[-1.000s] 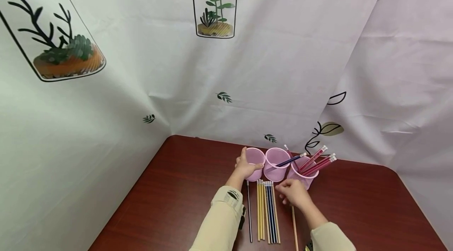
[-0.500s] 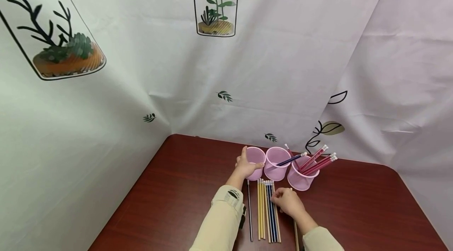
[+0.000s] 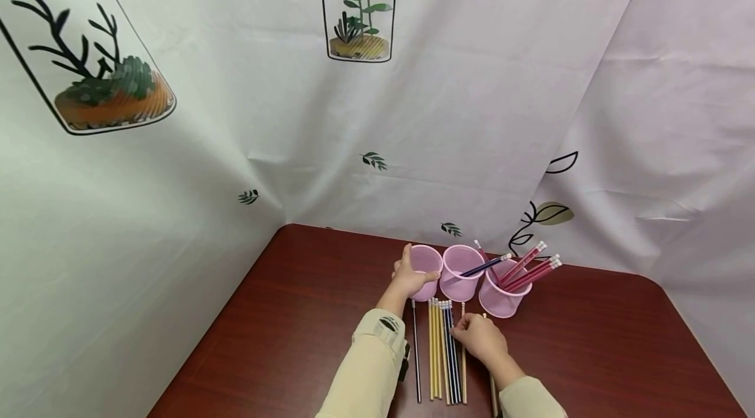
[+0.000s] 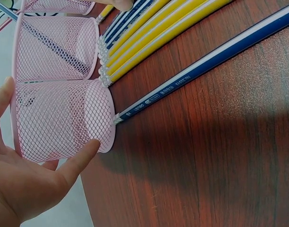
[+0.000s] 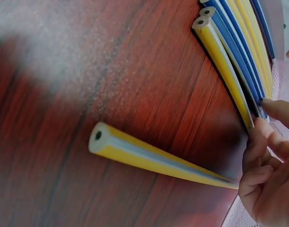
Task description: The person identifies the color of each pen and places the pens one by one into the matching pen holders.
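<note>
My left hand [image 3: 409, 277] grips the leftmost pink mesh pen cup [image 4: 59, 118], thumb and fingers spread round its side. The right hand [image 3: 482, 339] bends over a row of pencils, its fingertips pinching at a blue pencil [image 5: 239, 61] near the eraser end. Beside it, a yellow pencil [image 5: 224, 75] lies a little apart under the same hand. Another yellow pencil [image 5: 149, 156] passes beneath the curled lower fingers, which hide its far end. Left of the blue pencils are several yellow pencils [image 3: 435, 352]. A single blue pencil [image 4: 196, 68] lies farthest left, its eraser end at the gripped cup.
The middle pink mesh cup [image 3: 451, 284] leans blue pencils [image 3: 486, 266] out to the right. In the right-hand cup [image 3: 501, 303] stand several dark pink pencils [image 3: 525, 274]. A printed white cloth [image 3: 472, 110] hangs behind the brown table [image 3: 613, 352].
My right hand has moved left and down from beside the right-hand cup to the blue pencils. The outer yellow pencil has shifted right, away from them. The left hand stays put.
</note>
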The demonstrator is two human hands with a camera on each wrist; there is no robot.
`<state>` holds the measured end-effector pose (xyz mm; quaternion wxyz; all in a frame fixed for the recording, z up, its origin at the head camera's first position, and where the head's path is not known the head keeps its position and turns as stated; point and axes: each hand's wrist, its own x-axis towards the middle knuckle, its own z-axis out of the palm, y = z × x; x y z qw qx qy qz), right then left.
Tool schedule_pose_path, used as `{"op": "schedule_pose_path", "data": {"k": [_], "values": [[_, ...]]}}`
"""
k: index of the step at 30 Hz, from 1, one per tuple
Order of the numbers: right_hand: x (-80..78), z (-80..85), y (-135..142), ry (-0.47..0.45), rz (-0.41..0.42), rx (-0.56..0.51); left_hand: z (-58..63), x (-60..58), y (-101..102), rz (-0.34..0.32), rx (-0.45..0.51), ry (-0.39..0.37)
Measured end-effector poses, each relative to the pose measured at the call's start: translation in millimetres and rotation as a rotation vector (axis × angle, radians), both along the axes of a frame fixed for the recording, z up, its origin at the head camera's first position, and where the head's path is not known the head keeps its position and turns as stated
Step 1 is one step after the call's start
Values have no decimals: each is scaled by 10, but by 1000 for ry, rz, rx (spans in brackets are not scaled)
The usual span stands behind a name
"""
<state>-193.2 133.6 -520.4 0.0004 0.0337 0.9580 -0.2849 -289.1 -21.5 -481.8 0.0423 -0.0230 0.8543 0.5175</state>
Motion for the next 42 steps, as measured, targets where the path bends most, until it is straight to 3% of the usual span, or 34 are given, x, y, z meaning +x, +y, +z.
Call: {"op": "schedule_pose_path", "data": {"k": [24, 33, 42], "values": [[-36, -98, -14, -4, -53, 41, 6, 12, -5, -1, -3, 9], [-38, -68, -20, -22, -91, -3, -21, -1, 6, 10, -3, 3], [-52, -15, -20, -9, -80, -50, -6, 10, 1, 10, -6, -2]]}}
